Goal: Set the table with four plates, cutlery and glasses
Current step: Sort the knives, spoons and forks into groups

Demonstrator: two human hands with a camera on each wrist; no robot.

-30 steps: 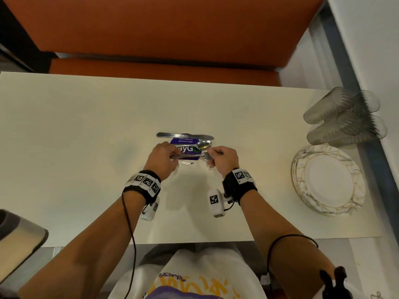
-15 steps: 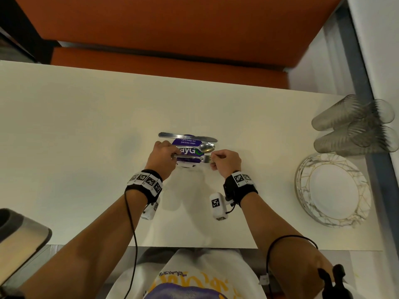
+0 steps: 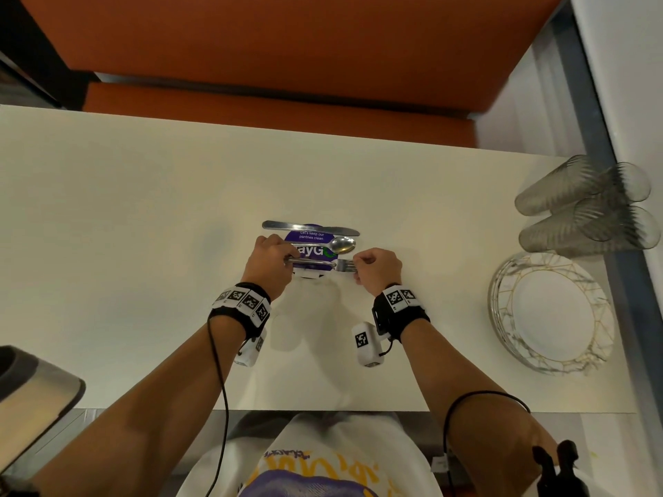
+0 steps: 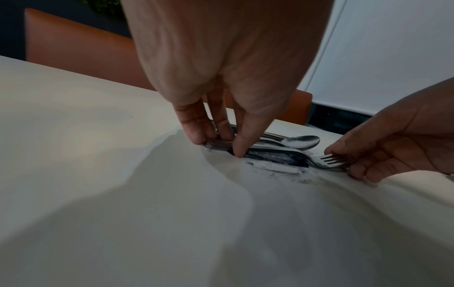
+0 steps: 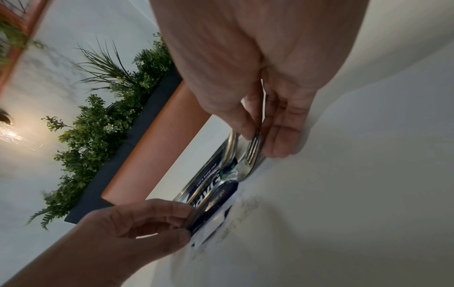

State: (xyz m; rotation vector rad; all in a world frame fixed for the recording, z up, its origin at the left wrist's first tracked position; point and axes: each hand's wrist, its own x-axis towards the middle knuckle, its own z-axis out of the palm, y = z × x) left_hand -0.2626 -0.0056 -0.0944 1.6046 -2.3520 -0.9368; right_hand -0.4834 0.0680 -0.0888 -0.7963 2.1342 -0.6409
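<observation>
A small pile of cutlery lies mid-table over a round purple sticker (image 3: 311, 242): a knife (image 3: 310, 227) at the back, a spoon (image 3: 341, 244) in the middle, stacked forks (image 3: 315, 262) nearest me. My left hand (image 3: 269, 261) pinches the fork handles (image 4: 221, 144) at their left end. My right hand (image 3: 376, 269) pinches the fork tines (image 4: 331, 161) (image 5: 253, 149) at the right end. A stack of white plates (image 3: 552, 312) with gold veining sits at the table's right edge, and several ribbed clear glasses (image 3: 581, 206) stand behind it.
The cream table (image 3: 125, 227) spreads wide to the left and in front of the cutlery. An orange bench (image 3: 287, 41) runs along the far side. A white wall (image 3: 628, 84) borders the right. A grey object (image 3: 32, 396) pokes in at the lower left.
Both hands stay at the two ends of the forks with hardly any shift. The head camera has tipped slightly, so the table sits lower in view.
</observation>
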